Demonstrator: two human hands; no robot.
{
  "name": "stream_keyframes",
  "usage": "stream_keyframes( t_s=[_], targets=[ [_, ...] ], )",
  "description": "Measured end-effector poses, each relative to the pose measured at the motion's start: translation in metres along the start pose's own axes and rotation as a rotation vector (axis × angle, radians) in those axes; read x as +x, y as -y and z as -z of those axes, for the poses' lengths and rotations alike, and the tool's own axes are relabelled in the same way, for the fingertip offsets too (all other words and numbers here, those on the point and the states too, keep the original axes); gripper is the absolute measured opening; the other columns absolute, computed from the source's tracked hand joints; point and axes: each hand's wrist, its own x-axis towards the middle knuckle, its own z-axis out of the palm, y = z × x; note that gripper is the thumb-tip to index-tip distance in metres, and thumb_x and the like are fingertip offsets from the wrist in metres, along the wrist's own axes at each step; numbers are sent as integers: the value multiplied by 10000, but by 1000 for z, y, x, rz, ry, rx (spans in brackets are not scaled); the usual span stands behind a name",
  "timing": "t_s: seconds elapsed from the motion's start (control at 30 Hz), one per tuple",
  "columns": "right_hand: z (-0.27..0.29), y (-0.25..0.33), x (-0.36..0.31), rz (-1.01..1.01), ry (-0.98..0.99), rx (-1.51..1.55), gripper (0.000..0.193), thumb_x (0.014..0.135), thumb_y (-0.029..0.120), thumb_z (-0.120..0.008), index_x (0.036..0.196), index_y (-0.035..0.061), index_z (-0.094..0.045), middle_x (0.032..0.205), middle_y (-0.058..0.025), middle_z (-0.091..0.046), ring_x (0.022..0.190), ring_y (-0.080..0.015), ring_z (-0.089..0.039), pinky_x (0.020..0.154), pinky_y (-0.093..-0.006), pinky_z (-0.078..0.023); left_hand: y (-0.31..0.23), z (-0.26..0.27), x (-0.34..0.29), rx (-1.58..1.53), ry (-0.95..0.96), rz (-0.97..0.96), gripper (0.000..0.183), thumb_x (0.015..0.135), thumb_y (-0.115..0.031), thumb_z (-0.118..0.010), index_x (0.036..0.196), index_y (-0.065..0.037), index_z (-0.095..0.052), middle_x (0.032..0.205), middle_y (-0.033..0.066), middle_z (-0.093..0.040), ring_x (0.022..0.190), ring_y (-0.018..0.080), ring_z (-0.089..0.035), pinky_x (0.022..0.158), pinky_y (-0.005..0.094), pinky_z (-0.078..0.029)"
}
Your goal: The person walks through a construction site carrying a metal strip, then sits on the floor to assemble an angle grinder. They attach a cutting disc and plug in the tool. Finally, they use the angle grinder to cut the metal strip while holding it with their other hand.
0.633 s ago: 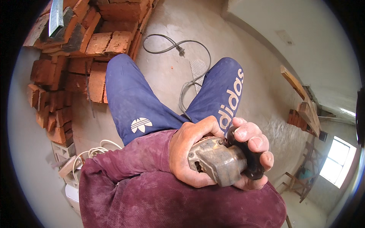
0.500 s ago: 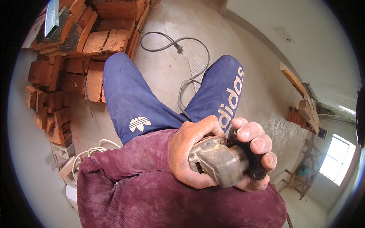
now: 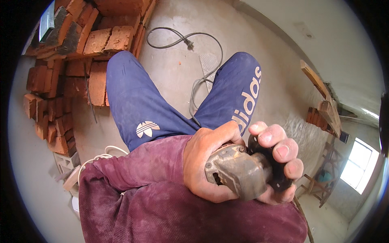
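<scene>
In my lap is an angle grinder (image 3: 239, 170) with a scuffed grey metal gear head, a dark slot in its side and screws at its rim. My left hand (image 3: 206, 162) is wrapped round its body just behind the head. On the other side, my right hand (image 3: 281, 152) curls its dusty fingers over a black guard-like part (image 3: 277, 174) at the grinder's head. The right palm and the underside of that part are hidden. A dark power cord (image 3: 193, 97) runs from between my thighs across the floor to a loose plug (image 3: 189, 43).
Red bricks (image 3: 97, 40) are stacked at the left, with a metal strip (image 3: 47, 22) on top and a thin rod (image 3: 90, 93) leaning there. A white cable (image 3: 95, 160) lies beside my left sleeve. Wooden boards (image 3: 320, 91) and a window (image 3: 359, 165) are at the right.
Both hands and the grinder have shifted slightly right in view. My right fingers have moved a little outward with the black part. The bricks and cord sit slightly higher in view.
</scene>
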Motion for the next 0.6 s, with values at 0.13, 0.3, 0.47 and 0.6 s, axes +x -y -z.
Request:
stream_keyframes(
  t_s=[0.13,0.3,0.47,0.6],
  targets=[
    [13,-22,16,-116,-77,-83,537,918,340,-384,1280,-39,-500,1225,-225,-543,1107,-334,-519,977,-465,-398,22,31,20,-420,218,224,630,568,-317,-805,1029,-31,-485,965,75,-623,882,147,-622,680,290,-469],
    [9,-81,56,-416,-163,-262,383,886,206,-429,1127,-56,-571,1111,-164,-607,980,-219,-582,910,-330,-442,66,64,22,-510,-156,81,811,688,-442,-784,1264,-9,-414,1115,87,-560,1043,183,-557,889,323,-467],
    [-51,-145,41,-309,109,-790,450,886,235,-526,1263,-10,-513,1303,-216,-499,1137,-321,-516,987,-413,-396,142,119,-31,-486,-474,270,902,725,-592,-707,1365,-36,-401,1362,137,-449,1212,248,-483,996,402,-432],
    [-77,-174,31,-319,203,-826,591,838,289,-609,1341,17,-459,1363,-275,-429,1257,-408,-420,1067,-453,-331,135,152,-17,-783,-369,258,957,719,-633,-683,1397,-43,-355,1390,140,-419,1238,268,-463,1018,422,-415]
  ],
)
